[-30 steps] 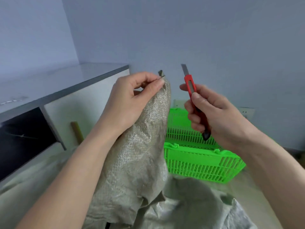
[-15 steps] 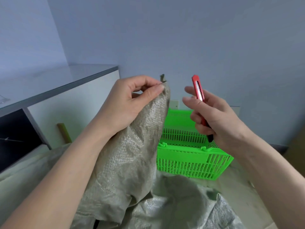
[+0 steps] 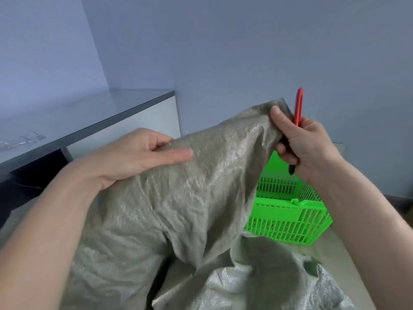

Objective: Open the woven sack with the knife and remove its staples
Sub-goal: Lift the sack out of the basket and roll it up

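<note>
The sack point(image 3: 178, 209) fills the near part of the view, crumpled in loose folds that run off the bottom edge. Its upper part is lifted and stretched between the two hands.

The left hand point(image 3: 138, 153) holds the cloth along its upper edge, the thumb flat on top and the other fingers hidden behind the fold. The right hand point(image 3: 299, 144) does two jobs at once: its fingers are curled round the red knife point(image 3: 298, 108), while the thumb pinches the top corner of the sack against it.

Beyond the sack, a green basket point(image 3: 288, 215) sits low on a pale surface. A table point(image 3: 89, 121) with a grey top stands to the left, against the wall.

The risk here is that shared grip. If the cloth pulls or the right hand shifts, the knife could slip, or the corner could drop. With the knife so close to the cloth and thumb, an exposed blade could nick either.

No blade shows at the knife's tip; whether it is drawn in or merely edge-on I cannot tell. No staples are visible anywhere on the sack, nor any cut or opening. What small things lie on the table at far left is too blurred to say.
</note>
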